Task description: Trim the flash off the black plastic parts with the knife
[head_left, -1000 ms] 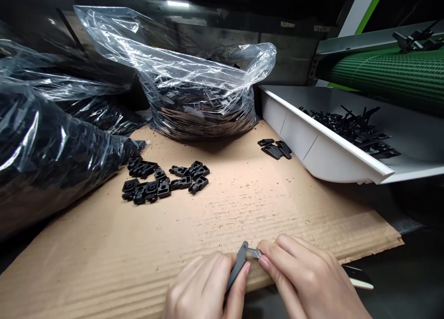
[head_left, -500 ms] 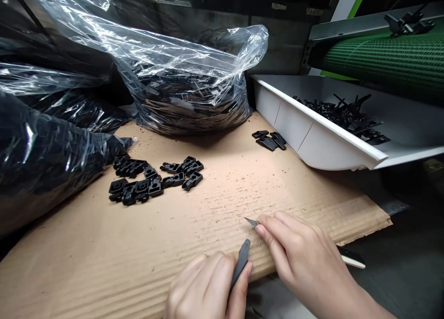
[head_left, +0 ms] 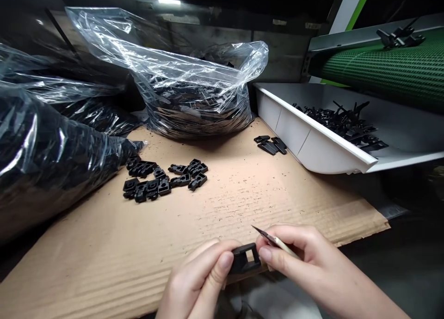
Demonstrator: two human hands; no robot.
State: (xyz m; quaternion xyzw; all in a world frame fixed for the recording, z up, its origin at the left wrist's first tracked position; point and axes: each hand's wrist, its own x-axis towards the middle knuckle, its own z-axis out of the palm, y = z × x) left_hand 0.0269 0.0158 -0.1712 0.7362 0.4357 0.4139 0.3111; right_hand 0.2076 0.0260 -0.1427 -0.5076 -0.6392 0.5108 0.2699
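Near the front edge of the cardboard [head_left: 114, 259], my left hand [head_left: 199, 277] is closed on a black plastic part [head_left: 237, 262] with a square opening at its right end. My right hand [head_left: 298, 259] grips a craft knife [head_left: 277, 242] with a pale handle. Its dark pointed blade aims up and left, above the part and apart from it. The right fingertips are close beside the part's open end; I cannot tell whether they touch it. Several similar black parts [head_left: 152, 187] lie in a cluster on the left of the cardboard.
A clear plastic bag [head_left: 201, 111] full of black parts stands at the back. More filled bags [head_left: 62, 157] lean in from the left. A white tray [head_left: 308, 141] with a heap of black pieces is at right, under a green belt [head_left: 374, 58]. Several black pieces [head_left: 270, 144] lie beside it.
The part in my left hand has turned from edge-on to show its square opening. My right hand has rolled, bringing the knife's handle into view. The camera view has shifted slightly.
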